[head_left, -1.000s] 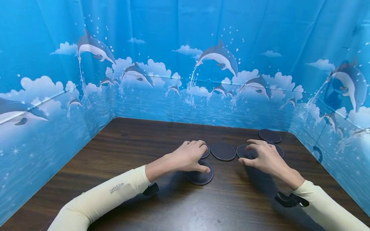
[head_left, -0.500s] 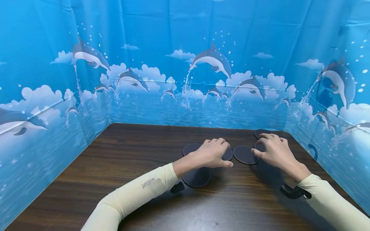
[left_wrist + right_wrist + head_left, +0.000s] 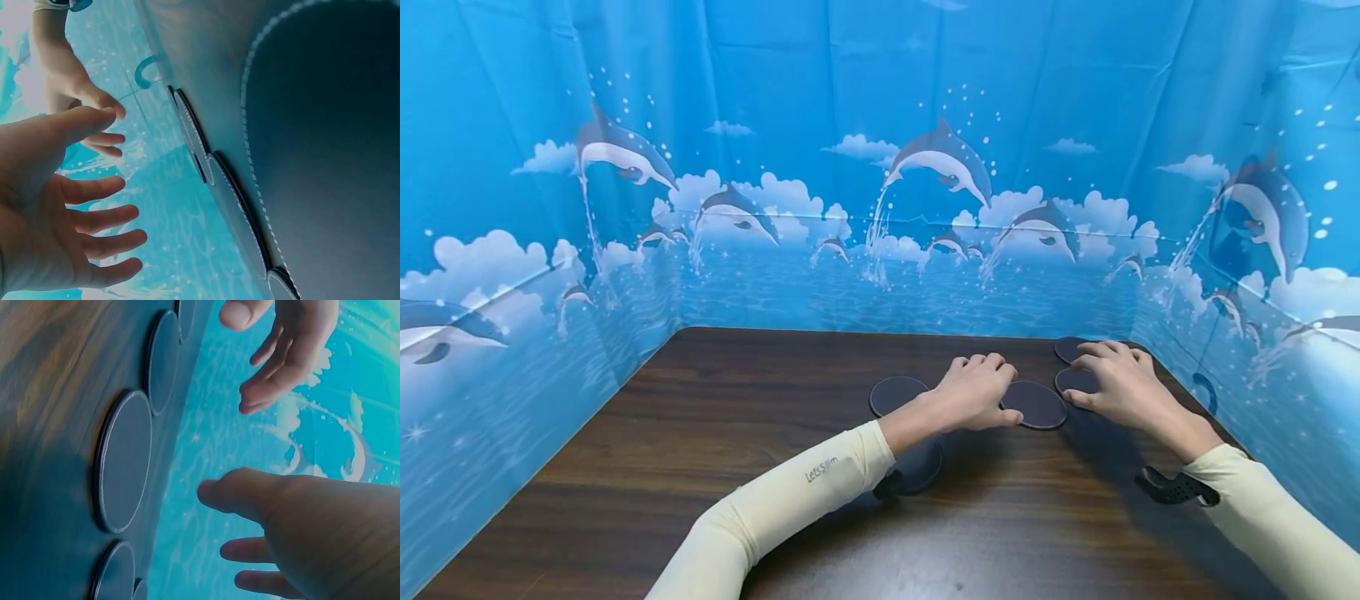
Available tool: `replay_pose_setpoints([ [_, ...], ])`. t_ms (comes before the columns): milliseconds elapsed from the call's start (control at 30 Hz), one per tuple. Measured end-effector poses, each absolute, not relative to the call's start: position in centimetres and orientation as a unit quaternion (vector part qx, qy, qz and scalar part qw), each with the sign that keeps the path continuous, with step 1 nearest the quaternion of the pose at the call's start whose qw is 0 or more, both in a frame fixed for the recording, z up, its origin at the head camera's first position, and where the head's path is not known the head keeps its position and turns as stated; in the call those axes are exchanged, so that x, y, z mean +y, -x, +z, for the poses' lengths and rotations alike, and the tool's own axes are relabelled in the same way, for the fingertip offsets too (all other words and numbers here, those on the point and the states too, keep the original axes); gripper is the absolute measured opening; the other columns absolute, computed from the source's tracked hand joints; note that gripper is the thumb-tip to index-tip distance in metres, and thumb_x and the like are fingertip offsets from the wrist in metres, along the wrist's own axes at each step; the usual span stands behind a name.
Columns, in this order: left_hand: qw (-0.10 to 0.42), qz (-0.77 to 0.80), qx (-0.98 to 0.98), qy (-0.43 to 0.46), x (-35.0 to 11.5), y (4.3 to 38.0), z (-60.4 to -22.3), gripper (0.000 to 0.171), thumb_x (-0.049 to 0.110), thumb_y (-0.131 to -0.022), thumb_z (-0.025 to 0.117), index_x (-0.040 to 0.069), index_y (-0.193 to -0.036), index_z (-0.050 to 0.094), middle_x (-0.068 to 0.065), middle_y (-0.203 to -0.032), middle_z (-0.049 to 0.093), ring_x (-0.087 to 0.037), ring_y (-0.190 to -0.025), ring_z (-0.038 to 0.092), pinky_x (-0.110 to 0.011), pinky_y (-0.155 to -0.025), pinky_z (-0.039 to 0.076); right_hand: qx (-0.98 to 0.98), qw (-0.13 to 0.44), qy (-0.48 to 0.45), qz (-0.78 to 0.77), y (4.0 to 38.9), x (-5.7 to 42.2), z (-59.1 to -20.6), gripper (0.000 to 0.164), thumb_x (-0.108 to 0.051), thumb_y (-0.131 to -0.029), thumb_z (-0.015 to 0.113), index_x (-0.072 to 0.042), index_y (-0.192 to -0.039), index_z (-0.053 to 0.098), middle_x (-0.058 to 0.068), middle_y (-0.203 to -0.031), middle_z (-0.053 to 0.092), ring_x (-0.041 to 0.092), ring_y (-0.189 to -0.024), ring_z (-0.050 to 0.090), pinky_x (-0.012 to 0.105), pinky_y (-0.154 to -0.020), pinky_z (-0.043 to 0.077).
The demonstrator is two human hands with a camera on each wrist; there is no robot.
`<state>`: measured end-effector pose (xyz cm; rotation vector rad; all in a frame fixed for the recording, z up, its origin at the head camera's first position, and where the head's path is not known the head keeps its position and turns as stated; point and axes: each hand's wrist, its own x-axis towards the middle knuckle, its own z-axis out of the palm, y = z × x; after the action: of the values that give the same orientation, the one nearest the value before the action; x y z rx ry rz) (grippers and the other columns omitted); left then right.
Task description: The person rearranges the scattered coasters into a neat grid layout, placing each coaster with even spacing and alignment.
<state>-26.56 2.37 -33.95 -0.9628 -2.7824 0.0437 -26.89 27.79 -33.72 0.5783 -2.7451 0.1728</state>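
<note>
Several round dark coasters with pale stitched rims lie flat on the table. My left hand [image 3: 972, 393] is above the row, fingers spread and holding nothing; it hides the coaster beneath it. Just past its thumb shows another coaster [image 3: 1037, 406]. My right hand [image 3: 1122, 388] hovers with loosely bent fingers and a bare palm, partly covering a coaster [image 3: 1076, 381] and a far one [image 3: 1067, 348]. Behind my left wrist lies the leftmost coaster [image 3: 895, 393], and nearer to me a front coaster [image 3: 922, 468] is partly covered by the forearm. In the left wrist view, a stitched coaster [image 3: 331, 150] looms close.
The dark wood table [image 3: 737, 400] reaches back to a blue dolphin-print curtain [image 3: 820, 283] that surrounds it on the left, back and right. A black wrist device [image 3: 1172, 487] sits under my right sleeve.
My left hand has moved right, from over the leftmost coasters to over the middle of the row. My right hand has shifted slightly right. The head view has turned a little; the coasters keep their layout.
</note>
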Motion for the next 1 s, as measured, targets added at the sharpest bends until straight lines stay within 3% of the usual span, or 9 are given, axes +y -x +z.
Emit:
replay_pose_setpoints([
  [400,0.075,0.002,-0.943,0.324,7.0,30.0,-33.4,0.060,0.060,-0.095,0.063,0.025,-0.143,0.054,0.003,-0.140,0.048,-0.016,-0.121,0.050,-0.041,-0.099,0.040,-0.975,0.118,-0.177,0.061,28.5,31.3,-34.0,0.068,-0.051,-0.085,0.081,0.002,-0.125,0.068,0.034,-0.140,0.048,0.057,-0.131,0.032,0.077,-0.093,0.022],
  [600,0.049,0.018,-0.947,0.317,9.7,32.2,-33.0,0.062,0.062,-0.096,0.061,0.029,-0.148,0.049,0.004,-0.148,0.042,-0.017,-0.134,0.042,-0.043,-0.109,0.033,-0.981,0.096,-0.159,0.045,29.7,32.4,-34.4,0.083,-0.062,-0.079,0.080,0.005,-0.127,0.067,0.035,-0.139,0.049,0.058,-0.128,0.037,0.074,-0.090,0.028],
  [833,0.021,0.035,-0.948,0.315,12.5,33.8,-33.6,0.065,0.063,-0.097,0.057,0.030,-0.152,0.045,0.006,-0.154,0.036,-0.017,-0.139,0.037,-0.043,-0.114,0.026,-0.987,0.064,-0.142,0.034,30.3,33.6,-35.3,0.096,-0.070,-0.075,0.078,0.006,-0.131,0.063,0.037,-0.141,0.046,0.059,-0.127,0.038,0.073,-0.088,0.031],
  [1000,0.001,0.040,-0.953,0.300,13.8,34.8,-34.1,0.060,0.065,-0.097,0.054,0.031,-0.146,0.053,0.005,-0.154,0.037,-0.018,-0.141,0.035,-0.044,-0.114,0.025,-0.989,0.056,-0.132,0.036,30.7,34.3,-35.7,0.097,-0.069,-0.075,0.079,0.007,-0.131,0.063,0.037,-0.139,0.046,0.059,-0.126,0.037,0.074,-0.088,0.030],
])
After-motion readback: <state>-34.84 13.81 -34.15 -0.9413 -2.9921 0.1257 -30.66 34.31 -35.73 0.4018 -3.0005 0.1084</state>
